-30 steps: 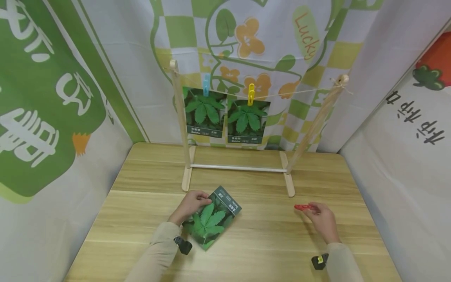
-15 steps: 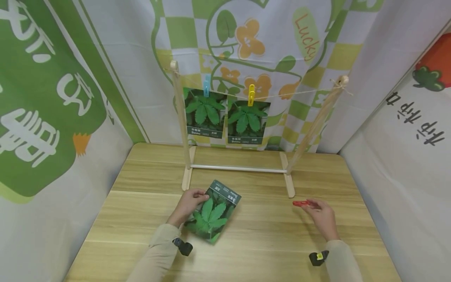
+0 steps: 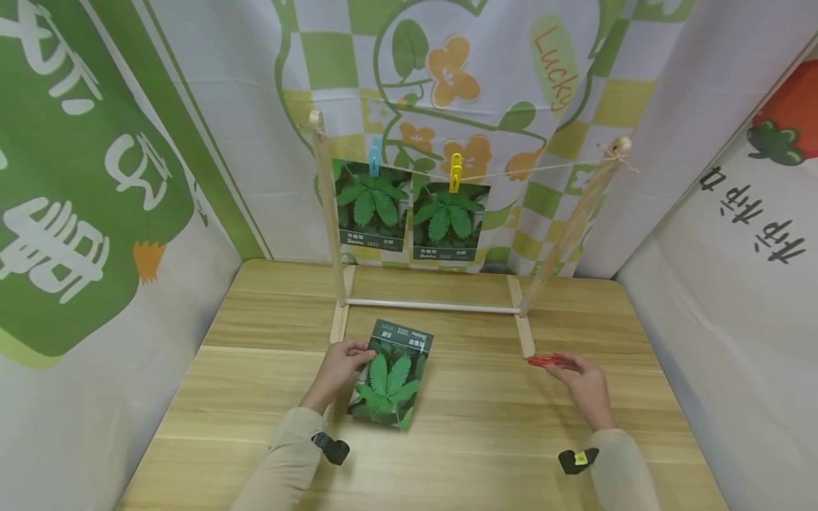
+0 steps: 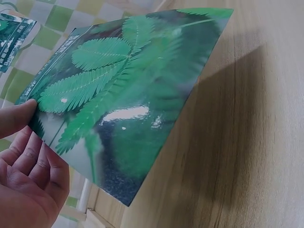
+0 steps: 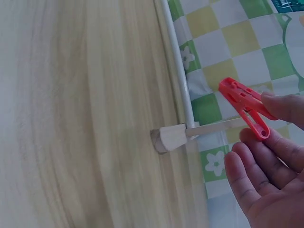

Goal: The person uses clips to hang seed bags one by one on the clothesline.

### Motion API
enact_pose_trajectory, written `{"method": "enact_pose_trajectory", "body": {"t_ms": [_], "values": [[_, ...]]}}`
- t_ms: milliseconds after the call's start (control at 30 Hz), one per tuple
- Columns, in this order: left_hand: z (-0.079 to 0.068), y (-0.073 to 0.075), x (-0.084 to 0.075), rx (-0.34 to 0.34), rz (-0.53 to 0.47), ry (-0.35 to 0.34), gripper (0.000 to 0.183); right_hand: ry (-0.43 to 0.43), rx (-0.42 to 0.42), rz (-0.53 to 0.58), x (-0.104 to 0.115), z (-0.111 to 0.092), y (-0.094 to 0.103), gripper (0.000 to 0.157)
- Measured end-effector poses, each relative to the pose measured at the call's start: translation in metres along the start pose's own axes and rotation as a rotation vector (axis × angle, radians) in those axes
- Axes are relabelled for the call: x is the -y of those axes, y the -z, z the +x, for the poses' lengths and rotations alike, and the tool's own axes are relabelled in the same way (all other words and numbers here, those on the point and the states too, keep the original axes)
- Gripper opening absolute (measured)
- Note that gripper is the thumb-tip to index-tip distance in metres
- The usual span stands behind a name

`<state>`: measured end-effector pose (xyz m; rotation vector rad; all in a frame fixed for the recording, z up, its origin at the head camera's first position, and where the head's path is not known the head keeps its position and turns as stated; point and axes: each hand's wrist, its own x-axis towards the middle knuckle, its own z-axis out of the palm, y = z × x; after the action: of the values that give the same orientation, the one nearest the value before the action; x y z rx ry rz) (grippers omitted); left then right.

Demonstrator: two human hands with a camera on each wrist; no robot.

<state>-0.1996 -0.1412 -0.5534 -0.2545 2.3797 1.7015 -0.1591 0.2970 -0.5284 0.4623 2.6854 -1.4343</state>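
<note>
Between thumb and fingers my left hand [image 3: 341, 370] pinches one edge of a glossy card with a green leaf picture [image 3: 391, 376]. In the left wrist view the card [image 4: 128, 95] is tilted, raised off the table, and throws a shadow there. My right hand [image 3: 583, 387] holds a red clothespin [image 5: 244, 104] by its handle ends, thumb on one and fingers on the other. Behind both hands, two similar leaf cards hang on a string: the left card [image 3: 373, 206] under a blue clothespin [image 3: 374, 157], the right card [image 3: 449, 221] under a yellow clothespin [image 3: 456, 172].
A wooden stand with a left post [image 3: 327, 213], a right post [image 3: 575, 223] and a white crossbar [image 3: 434, 306] carries the string. Its feet rest on the wooden table [image 3: 473, 440]. Printed curtains [image 3: 422, 42] enclose the back and sides.
My left hand has turned the card more upright and moved it slightly toward the stand. The red clothespin in my right hand has shifted a little forward and left.
</note>
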Motion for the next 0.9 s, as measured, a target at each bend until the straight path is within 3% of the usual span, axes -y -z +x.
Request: {"method": "enact_pose_trajectory", "body": {"t_ms": [567, 900], "values": [[-0.003, -0.004, -0.003, -0.028, -0.078, -0.024, 0.021, 0.032, 0.033, 0.075, 0.01, 0.004, 0.008, 0.06], [-0.005, -0.009, -0.004, -0.062, -0.122, -0.026, 0.021, 0.012, 0.064, 0.262, 0.029, 0.001, 0.019, 0.063]]}}
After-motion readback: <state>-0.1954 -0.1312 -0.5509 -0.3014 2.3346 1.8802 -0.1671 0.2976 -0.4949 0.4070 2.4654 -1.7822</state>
